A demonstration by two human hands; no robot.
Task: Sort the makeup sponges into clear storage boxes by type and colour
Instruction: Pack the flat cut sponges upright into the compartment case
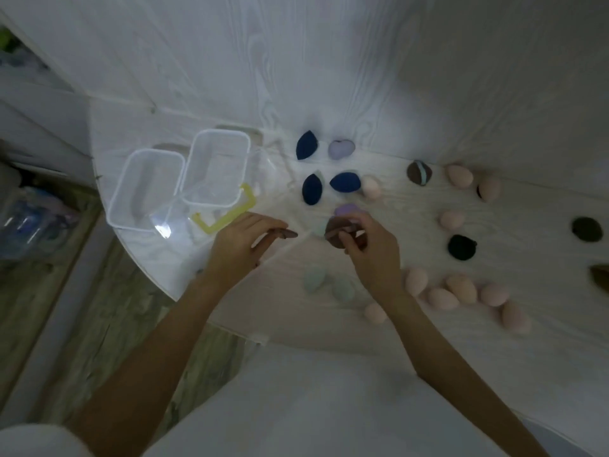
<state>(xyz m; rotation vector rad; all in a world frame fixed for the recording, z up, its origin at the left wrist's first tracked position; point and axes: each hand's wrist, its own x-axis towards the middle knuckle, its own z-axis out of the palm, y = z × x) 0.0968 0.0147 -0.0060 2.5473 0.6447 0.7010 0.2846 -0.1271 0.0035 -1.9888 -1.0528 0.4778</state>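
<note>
We hold a brown puff sponge (337, 234) in our right hand (372, 252), fingers curled round it above the middle of the white wood-grain desk (494, 209), while our left hand (240, 245) pinches a second flat brown sponge (286, 233) between thumb and fingertips just to the left. A lilac sponge (346, 210) lies right behind the right hand. Farther back sit three navy teardrop sponges (309, 189) and a lilac heart-shaped sponge (341, 148). Pale pink egg sponges (461, 286) cluster near the right forearm, with more scattered toward the wall; two dark round puffs (462, 247) lie to the right, and pale green sponges (314, 278) rest between our wrists. At the desk's left edge stand two clear storage boxes (145, 189) side by side and touching, both holding nothing we can see, with a yellow-rimmed clear lid (230, 216) lying just in front of the rear one. The wall behind is panelled in the same white grain, and a wood-patterned floor (99, 308) shows beneath the desk's curved edge.
</note>
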